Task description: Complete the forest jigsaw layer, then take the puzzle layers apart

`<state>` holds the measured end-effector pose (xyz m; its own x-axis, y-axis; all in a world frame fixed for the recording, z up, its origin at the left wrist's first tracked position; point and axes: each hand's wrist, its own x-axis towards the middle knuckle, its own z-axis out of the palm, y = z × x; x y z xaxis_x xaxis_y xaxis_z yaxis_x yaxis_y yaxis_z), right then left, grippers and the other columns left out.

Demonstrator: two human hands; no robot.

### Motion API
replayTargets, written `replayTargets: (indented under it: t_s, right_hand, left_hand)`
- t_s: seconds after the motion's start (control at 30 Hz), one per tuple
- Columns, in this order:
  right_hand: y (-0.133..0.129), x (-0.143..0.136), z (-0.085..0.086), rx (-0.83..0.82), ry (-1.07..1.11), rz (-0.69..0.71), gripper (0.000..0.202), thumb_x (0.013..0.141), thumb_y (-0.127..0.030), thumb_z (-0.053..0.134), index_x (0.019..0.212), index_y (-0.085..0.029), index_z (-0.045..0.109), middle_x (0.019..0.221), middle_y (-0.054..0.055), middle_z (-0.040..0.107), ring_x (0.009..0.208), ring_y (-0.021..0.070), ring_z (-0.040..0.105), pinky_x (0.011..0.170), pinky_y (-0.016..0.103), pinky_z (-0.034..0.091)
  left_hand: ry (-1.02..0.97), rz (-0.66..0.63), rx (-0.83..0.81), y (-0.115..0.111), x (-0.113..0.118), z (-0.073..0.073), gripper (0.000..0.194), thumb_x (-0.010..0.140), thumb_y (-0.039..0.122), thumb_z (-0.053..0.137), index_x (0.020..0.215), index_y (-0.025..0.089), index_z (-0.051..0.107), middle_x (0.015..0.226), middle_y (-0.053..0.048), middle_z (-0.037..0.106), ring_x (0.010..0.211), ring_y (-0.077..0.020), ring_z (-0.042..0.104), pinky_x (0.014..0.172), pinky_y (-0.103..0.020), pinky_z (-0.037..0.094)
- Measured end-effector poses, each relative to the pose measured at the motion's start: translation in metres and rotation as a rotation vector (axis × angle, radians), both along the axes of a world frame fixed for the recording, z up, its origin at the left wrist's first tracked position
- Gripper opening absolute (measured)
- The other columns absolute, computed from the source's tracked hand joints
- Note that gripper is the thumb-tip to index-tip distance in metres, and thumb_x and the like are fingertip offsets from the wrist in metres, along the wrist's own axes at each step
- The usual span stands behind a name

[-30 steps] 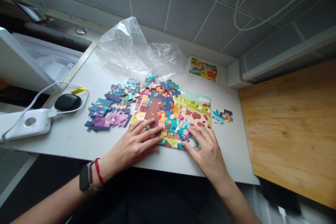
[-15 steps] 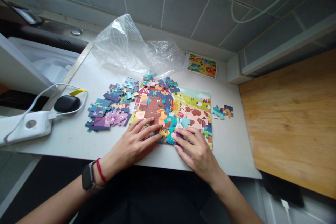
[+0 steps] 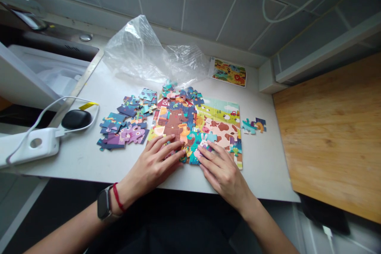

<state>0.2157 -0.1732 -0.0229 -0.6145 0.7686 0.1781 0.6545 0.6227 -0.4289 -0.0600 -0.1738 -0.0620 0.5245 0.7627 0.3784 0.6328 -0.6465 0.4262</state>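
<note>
My left hand (image 3: 159, 161) lies open, fingers stretched over the lower left of a partly joined jigsaw picture with a brown bear (image 3: 175, 121). My right hand (image 3: 222, 166) rests open at its lower right, fingertips on the puzzle pieces with a white rabbit (image 3: 204, 143). Beneath these pieces lies a finished-looking farm picture with a spotted cow (image 3: 222, 130). Loose puzzle pieces (image 3: 122, 127) are heaped to the left, and more (image 3: 195, 94) overlap the top edge. Two or so joined pieces (image 3: 253, 126) lie off to the right. My fingers hide part of the bottom rows.
A crumpled clear plastic bag (image 3: 139, 55) stands behind the puzzle, beside a small picture card (image 3: 228, 72). On the left are a white power strip (image 3: 44, 143), a black oval case (image 3: 76, 119) and a sink (image 3: 56, 43). A wooden board (image 3: 330, 135) borders the right.
My right hand has shifted slightly right, and a small gap shows between the rabbit pieces and those at their left. My left hand stays nearly in place.
</note>
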Motion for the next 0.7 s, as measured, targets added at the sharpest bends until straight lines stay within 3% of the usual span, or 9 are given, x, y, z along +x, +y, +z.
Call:
replayTargets:
  t_s: [0.3, 0.5, 0.7]
  right_hand:
    - [-0.006, 0.003, -0.006, -0.013, -0.079, 0.002, 0.051, 0.099, -0.005, 0.056, 0.146, -0.023, 0.064, 0.151, 0.007, 0.066, 0.151, 0.0348, 0.049, 0.118, 0.062, 0.051]
    - [-0.012, 0.0, 0.0, 0.013, -0.191, -0.011, 0.05, 0.1, -0.007, 0.054, 0.147, -0.021, 0.062, 0.155, 0.007, 0.062, 0.154, 0.0375, 0.044, 0.118, 0.065, 0.048]
    - [-0.016, -0.001, -0.007, 0.049, -0.175, -0.023, 0.042, 0.101, -0.011, 0.056, 0.141, -0.017, 0.065, 0.155, 0.01, 0.062, 0.149, 0.0352, 0.051, 0.117, 0.06, 0.049]
  left_hand:
    - [-0.004, -0.001, 0.02, 0.001, 0.0, 0.004, 0.033, 0.1, 0.018, 0.069, 0.133, 0.02, 0.067, 0.14, -0.011, 0.071, 0.137, -0.0317, 0.058, 0.113, -0.052, 0.05]
    - [0.002, -0.006, 0.016, 0.0, 0.001, 0.001, 0.028, 0.101, 0.019, 0.069, 0.128, 0.023, 0.069, 0.142, -0.009, 0.069, 0.137, -0.0325, 0.056, 0.113, -0.053, 0.05]
    - [0.02, 0.023, 0.023, -0.002, 0.006, -0.001, 0.031, 0.1, 0.02, 0.07, 0.131, 0.026, 0.071, 0.141, -0.008, 0.071, 0.139, -0.032, 0.055, 0.114, -0.053, 0.047]
